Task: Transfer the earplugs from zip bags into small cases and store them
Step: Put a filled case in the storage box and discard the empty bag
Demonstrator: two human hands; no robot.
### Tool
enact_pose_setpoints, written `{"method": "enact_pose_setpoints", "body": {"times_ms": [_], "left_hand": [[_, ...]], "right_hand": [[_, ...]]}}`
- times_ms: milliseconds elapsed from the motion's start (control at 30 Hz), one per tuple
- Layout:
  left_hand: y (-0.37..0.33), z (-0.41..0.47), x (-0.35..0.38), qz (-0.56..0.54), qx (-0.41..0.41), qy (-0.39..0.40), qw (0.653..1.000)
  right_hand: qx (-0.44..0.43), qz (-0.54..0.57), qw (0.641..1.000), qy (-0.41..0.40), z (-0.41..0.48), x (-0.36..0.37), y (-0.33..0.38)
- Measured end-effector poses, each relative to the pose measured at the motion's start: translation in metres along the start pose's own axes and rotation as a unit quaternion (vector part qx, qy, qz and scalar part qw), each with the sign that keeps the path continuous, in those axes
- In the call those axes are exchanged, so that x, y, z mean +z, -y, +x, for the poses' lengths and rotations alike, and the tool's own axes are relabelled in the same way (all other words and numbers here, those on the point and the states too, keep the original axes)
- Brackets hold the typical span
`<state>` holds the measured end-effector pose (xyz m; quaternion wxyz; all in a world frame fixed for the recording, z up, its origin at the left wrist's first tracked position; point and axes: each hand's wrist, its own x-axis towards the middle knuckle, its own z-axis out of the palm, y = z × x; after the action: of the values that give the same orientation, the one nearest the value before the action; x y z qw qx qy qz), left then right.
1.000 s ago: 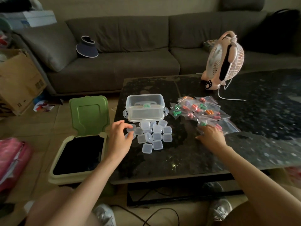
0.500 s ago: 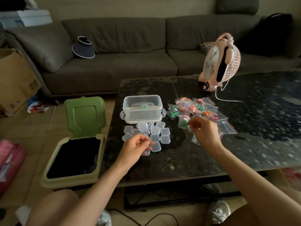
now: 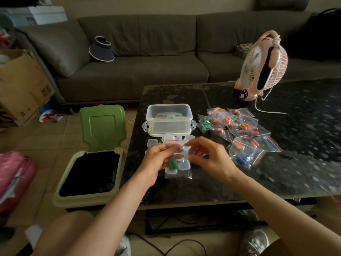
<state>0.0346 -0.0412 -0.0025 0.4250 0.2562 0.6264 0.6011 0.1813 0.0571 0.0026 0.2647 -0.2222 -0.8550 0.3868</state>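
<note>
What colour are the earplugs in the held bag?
Green. The head view shows the earplugs low in the zip bag pinched by left hand and right hand.

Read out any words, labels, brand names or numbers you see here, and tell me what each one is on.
No words or numbers can be read.
cardboard box: dark printed marks on its side, too blurred to read.
pink fan: a black paw-print sign on its base, no lettering.
held zip bag: a red seal line, no lettering visible.
</note>
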Motion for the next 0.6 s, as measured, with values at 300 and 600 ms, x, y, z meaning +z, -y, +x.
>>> {"method": "enact_pose_setpoints", "body": {"times_ms": [300,600], "left_hand": [[-0.006,-0.009,-0.001,0.036,0.069,0.016,0.997],[-0.006,-0.011,-0.009,0.040,0.082,-0.034,0.995]], "right_hand": [[0.159,0.211,0.965,-0.003,0.019,-0.001,0.011],[0.072,0.162,0.981,0.083,0.027,-0.008,0.018]]}}
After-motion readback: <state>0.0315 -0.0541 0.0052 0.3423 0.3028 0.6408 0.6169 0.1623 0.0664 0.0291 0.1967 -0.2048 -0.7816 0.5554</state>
